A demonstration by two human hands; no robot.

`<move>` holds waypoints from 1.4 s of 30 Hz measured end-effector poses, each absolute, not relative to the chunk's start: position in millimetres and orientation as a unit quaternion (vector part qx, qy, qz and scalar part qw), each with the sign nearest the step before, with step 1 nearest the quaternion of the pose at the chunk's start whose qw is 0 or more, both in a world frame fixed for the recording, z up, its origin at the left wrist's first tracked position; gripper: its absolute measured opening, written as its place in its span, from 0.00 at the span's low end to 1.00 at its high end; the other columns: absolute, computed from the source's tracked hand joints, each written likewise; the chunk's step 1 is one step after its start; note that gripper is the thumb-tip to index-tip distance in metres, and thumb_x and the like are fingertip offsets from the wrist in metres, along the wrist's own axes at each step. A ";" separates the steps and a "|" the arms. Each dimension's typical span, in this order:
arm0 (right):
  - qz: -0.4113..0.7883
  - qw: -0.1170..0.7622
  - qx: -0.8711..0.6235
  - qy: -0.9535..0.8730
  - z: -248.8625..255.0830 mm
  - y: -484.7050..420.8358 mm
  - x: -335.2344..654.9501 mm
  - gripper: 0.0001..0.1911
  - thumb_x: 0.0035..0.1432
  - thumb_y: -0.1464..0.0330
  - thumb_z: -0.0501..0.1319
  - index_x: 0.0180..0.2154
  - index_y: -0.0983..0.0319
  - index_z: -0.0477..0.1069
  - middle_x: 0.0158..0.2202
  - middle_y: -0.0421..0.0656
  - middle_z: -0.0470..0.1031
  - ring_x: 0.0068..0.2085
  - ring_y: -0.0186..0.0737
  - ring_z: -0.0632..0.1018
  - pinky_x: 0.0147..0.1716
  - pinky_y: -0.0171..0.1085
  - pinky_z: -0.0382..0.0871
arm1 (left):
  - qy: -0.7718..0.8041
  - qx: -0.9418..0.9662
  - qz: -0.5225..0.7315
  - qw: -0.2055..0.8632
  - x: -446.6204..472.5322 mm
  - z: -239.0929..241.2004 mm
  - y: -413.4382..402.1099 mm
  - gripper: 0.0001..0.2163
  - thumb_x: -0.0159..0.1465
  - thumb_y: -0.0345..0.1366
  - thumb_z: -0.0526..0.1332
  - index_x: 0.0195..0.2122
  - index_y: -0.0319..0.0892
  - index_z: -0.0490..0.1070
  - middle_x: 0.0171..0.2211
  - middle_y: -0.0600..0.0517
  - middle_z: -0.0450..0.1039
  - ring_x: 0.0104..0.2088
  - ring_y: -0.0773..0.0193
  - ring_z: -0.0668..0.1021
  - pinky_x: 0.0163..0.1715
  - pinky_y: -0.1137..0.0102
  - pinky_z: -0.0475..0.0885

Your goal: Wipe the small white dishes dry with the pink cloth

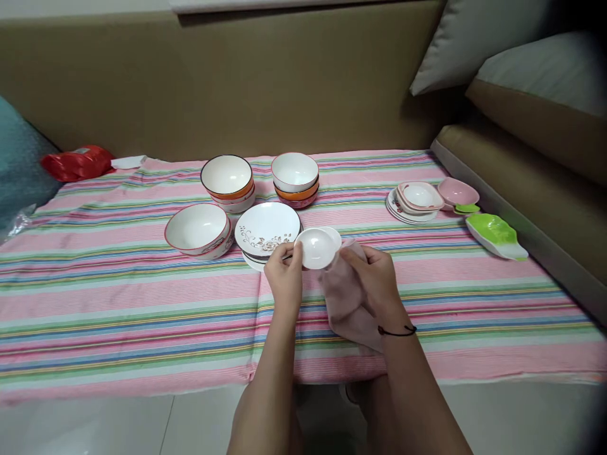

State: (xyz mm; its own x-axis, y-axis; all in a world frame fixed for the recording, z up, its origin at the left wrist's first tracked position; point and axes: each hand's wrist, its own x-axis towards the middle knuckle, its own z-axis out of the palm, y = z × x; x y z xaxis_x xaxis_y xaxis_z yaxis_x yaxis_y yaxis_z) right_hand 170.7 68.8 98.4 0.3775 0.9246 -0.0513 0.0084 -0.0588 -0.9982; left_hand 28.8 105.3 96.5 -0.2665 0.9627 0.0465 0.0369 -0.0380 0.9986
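My left hand [283, 272] pinches the rim of a small white dish [315, 246], holding it up just above the striped cloth [142, 303]. My right hand [372, 278] grips a pale pink rag [344, 303] pressed against the dish's right side; the rag hangs down below my wrist. A second small white dish [333, 234] sits right behind the held one. A white plate with a floral pattern [267, 230] lies on a stack just left of the dish.
Stacked bowls stand behind: white-and-orange bowls [227, 180], another stack [294, 177], and a red-rimmed bowl [196, 229]. At right are small plates with a square dish [417, 199], a pink dish [456, 191] and a green leaf dish [496, 235]. A red bag [76, 162] lies far left.
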 end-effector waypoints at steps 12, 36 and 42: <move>0.150 0.387 -0.769 -0.487 80.6 66.5 217.3 0.17 0.53 0.60 0.58 0.19 0.62 0.61 0.17 0.35 0.56 0.23 0.32 0.59 0.24 0.33 0.52 | 0.533 0.326 0.595 0.506 20.4 99.5 107.1 0.13 0.51 0.43 0.65 0.28 0.37 0.71 0.25 0.54 0.67 0.25 0.71 0.69 0.22 0.76 0.70; 0.405 0.710 -0.519 -0.252 88.8 75.9 187.4 0.09 0.50 0.64 0.62 0.30 0.62 0.68 0.17 0.33 0.64 0.18 0.27 0.62 0.17 0.29 0.55 | 0.429 0.540 0.409 0.597 47.1 95.8 103.9 0.15 0.61 0.46 0.55 0.37 0.39 0.70 0.33 0.50 0.73 0.27 0.67 0.76 0.26 0.73 0.69; 0.351 0.752 -0.534 -0.163 84.8 75.4 217.1 0.16 0.45 0.62 0.63 0.36 0.63 0.68 0.17 0.33 0.66 0.18 0.28 0.64 0.17 0.29 0.56 | 0.478 0.788 0.223 0.317 59.9 82.0 105.0 0.12 0.63 0.39 0.50 0.28 0.41 0.70 0.26 0.50 0.73 0.29 0.62 0.74 0.27 0.71 0.61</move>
State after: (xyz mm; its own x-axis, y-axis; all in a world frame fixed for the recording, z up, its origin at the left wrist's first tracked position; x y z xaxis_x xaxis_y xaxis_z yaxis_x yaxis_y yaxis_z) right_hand 217.1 75.4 84.8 0.7009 0.7016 -0.1286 -0.3531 0.1846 -0.9172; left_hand 59.9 105.0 82.0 0.4428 0.8954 0.0476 0.6124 -0.3408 0.7133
